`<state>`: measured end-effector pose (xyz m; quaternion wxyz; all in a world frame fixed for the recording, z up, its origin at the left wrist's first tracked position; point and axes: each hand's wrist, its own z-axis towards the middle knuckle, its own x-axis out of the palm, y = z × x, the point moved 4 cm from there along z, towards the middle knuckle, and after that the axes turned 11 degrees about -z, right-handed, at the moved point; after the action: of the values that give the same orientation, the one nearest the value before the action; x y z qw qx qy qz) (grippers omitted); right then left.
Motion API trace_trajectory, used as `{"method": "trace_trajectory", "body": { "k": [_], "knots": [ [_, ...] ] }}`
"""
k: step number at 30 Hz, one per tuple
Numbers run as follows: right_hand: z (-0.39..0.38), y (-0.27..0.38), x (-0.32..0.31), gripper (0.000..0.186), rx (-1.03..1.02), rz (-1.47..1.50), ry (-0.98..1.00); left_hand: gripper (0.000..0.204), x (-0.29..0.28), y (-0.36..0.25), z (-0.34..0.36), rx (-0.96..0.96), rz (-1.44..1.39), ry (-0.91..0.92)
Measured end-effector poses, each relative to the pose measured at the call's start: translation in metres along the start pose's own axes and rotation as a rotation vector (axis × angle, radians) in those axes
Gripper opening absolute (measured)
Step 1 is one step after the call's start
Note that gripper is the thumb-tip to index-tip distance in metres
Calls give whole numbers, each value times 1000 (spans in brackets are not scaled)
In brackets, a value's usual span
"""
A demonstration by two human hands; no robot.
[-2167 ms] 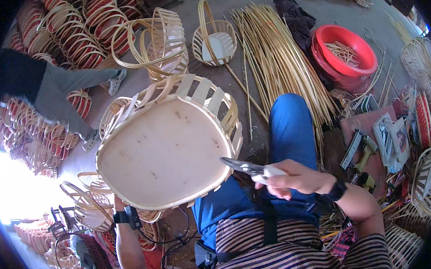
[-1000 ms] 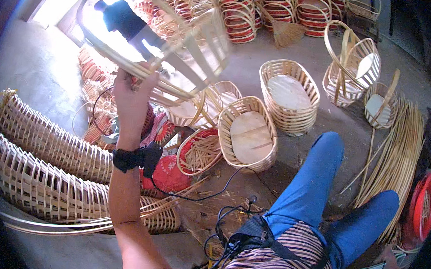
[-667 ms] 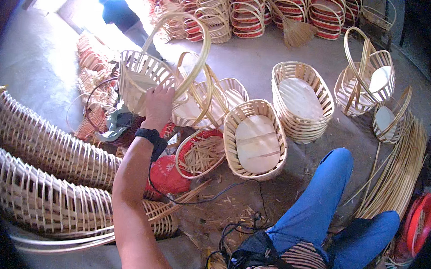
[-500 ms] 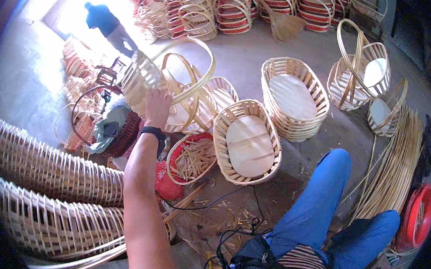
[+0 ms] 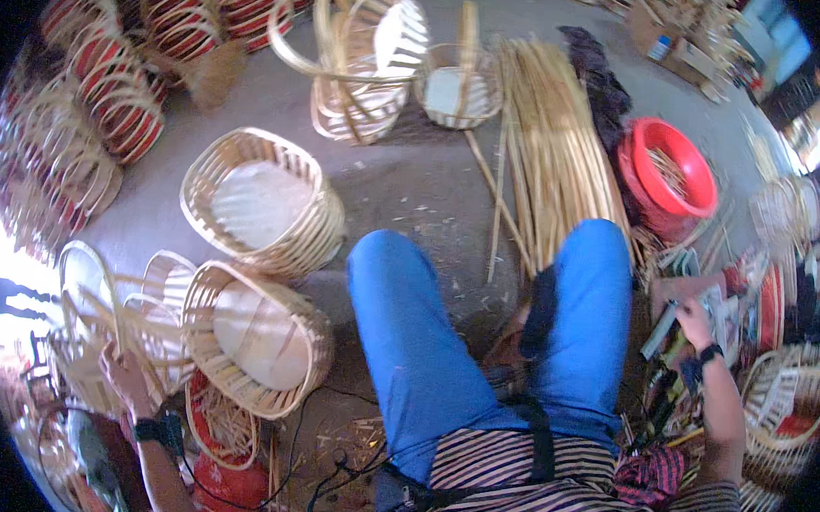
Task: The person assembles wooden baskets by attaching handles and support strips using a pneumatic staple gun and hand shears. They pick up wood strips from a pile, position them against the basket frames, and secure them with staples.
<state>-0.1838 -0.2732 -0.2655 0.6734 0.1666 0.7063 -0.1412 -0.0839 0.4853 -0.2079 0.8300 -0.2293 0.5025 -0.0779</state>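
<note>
My left hand (image 5: 127,380) is at the lower left beside light wooden-strip baskets with hoop handles (image 5: 89,279). Its fingers look loosely apart, somewhat blurred, close to one handle. Far to the right, my right hand (image 5: 694,322) reaches over a clutter of small items. Its fingers are closed around a small dark thing too small to name. Just right of my left hand stands an oval basket without a handle (image 5: 260,336), pale-bottomed. Below it is a red-lined basket of short wood strips (image 5: 224,418).
A stack of oval baskets (image 5: 253,204) stands on the floor. Handled baskets (image 5: 359,93) sit beyond, beside a bundle of long canes (image 5: 562,143). A red tub (image 5: 683,169) is at the right. Black cables (image 5: 300,446) trail near my lap. Red-banded baskets (image 5: 120,88) are piled far left.
The view has swung right. The handled basket that my left hand held up is now down among the others. My right hand has come into view at the right.
</note>
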Motion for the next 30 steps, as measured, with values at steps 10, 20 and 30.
{"method": "trace_trajectory", "body": {
  "k": [10, 20, 30],
  "knots": [
    [32, 83, 96, 32, -145, 36, 410, 12, 132, -213, -74, -48, -757, 703],
    [51, 47, 211, 39, 60, 45, 443, 12, 165, -237, -78, -315, -697, 785],
    [82, 47, 194, 30, 326, -70, 218, 12, 166, -249, -68, -375, -628, 893]
  ]
}}
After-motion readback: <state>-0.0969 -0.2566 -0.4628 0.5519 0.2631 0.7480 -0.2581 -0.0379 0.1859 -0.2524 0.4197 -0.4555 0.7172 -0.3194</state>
